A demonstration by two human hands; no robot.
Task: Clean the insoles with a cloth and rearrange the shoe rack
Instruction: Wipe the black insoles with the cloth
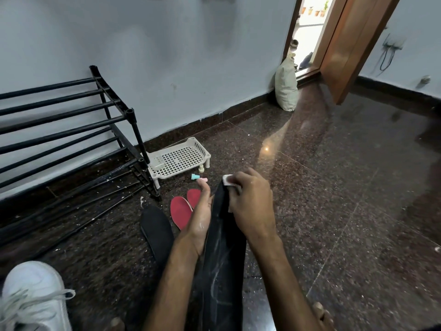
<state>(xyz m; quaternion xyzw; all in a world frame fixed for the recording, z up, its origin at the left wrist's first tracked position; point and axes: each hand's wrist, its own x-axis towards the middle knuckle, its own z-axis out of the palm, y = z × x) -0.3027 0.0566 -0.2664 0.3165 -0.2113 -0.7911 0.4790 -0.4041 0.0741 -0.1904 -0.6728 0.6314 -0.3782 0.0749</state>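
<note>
A long black insole (223, 254) with pale streaks stands tilted between my hands. My left hand (199, 217) supports its left edge with fingers stretched along it. My right hand (253, 204) grips a small white cloth (229, 181) and presses it onto the insole's top end. A second black insole (156, 229) lies flat on the floor to the left. Two red insoles (182, 212) lie just beyond it. The black shoe rack (71, 134) stands bare against the wall at the left.
A white perforated plastic tray (179, 157) sits beside the rack, with small pastel pieces (198, 177) in front of it. A white sneaker (33, 297) is at the bottom left. A stuffed sack (286, 84) leans by the open wooden door (350, 44). Dark polished floor stretches right.
</note>
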